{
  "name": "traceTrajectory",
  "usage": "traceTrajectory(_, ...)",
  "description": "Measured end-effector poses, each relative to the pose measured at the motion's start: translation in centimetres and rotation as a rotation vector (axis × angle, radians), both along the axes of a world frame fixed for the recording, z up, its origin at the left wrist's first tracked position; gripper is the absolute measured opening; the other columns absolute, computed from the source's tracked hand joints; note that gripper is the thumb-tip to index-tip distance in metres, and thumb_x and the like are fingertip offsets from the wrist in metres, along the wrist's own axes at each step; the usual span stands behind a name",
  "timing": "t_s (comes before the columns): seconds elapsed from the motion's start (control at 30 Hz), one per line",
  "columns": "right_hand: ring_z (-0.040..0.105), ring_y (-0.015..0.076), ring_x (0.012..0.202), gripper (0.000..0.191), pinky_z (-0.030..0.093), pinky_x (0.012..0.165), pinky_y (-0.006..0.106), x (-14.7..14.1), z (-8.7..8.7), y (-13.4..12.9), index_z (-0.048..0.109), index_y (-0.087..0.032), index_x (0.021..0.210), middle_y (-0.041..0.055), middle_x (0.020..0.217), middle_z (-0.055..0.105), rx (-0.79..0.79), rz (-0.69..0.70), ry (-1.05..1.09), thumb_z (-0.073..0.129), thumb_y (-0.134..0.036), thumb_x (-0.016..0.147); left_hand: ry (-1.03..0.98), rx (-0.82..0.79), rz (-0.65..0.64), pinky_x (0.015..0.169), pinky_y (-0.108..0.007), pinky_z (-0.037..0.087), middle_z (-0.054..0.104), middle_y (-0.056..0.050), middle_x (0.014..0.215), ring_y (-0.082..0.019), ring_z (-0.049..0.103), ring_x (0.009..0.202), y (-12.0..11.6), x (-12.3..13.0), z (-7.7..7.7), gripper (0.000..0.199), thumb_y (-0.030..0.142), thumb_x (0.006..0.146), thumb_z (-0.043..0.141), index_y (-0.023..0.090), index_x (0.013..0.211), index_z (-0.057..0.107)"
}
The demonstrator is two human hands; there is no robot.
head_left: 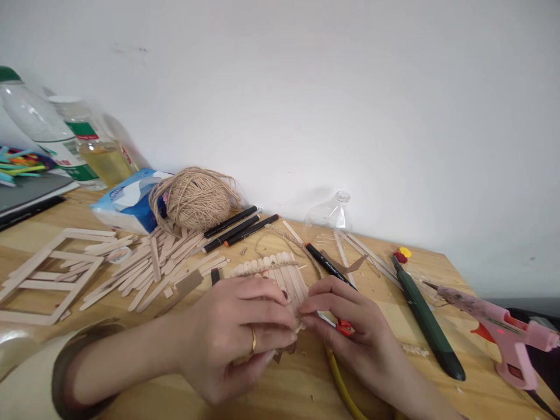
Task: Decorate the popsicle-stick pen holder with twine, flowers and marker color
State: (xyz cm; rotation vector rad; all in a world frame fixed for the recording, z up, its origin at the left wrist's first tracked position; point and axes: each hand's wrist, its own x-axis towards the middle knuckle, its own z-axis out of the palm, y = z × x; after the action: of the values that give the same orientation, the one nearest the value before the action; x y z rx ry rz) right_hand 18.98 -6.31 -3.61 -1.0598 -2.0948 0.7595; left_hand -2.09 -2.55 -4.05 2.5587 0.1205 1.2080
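Near the front of the table, a small panel of craft sticks (294,279) with rounded tops has braided twine (258,268) across it. My left hand (245,332), with a gold ring, curls over the panel's lower left part and grips it. My right hand (350,324) pinches thumb and forefinger together at the panel's lower right edge. What lies between those fingertips is too small to make out. The left fingers hide much of the panel's lower half. Just behind my right hand lies a black marker (328,262).
Loose craft sticks (144,262) and a stick frame (56,274) lie left. Behind are a twine ball (199,198), a tissue box (126,201) and bottles (107,157). A cut bottle top (330,213), a green cutter (429,318) and a pink glue gun (503,326) occupy the right.
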Motion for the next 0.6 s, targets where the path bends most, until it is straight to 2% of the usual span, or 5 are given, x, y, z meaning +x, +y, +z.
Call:
traceTrajectory(0.13,0.059,0.0116,0.082,0.011,0.049,0.071,0.021,0.3,0.4,0.1,0.064,-0.022,0.093,0.0017,0.09,0.059,-0.014,0.051,-0.038,0.058,-0.015,0.087,-0.005,-0.006,-0.004,0.071,-0.034,0.057,0.073,-0.013,0.081,-0.021,0.063,0.075,0.0,0.0,0.1,0.026,0.002,0.063,0.051,0.006,0.084,0.066)
traceTrajectory(0.3,0.059,0.0134,0.078,0.012,0.05,0.067,0.023,0.1,1.2,0.4,0.065,-0.018,0.09,0.0047,0.087,0.06,0.091,0.096,-0.126,0.054,-0.014,0.089,0.01,-0.007,0.006,0.072,-0.036,0.057,0.071,-0.014,0.079,-0.021,0.063,0.076,0.1,-0.1,0.1,0.027,0.003,0.063,0.05,0.006,0.084,0.066)
traceTrajectory(0.6,0.057,0.0147,0.076,0.02,0.047,0.064,0.025,0.3,1.8,0.5,0.064,-0.019,0.094,0.0053,0.085,0.061,0.226,0.137,-0.272,0.044,-0.017,0.094,-0.002,-0.024,0.002,0.073,-0.034,0.057,0.072,-0.012,0.078,-0.02,0.063,0.075,-0.1,0.1,0.2,0.028,0.003,0.063,0.051,0.006,0.087,0.066)
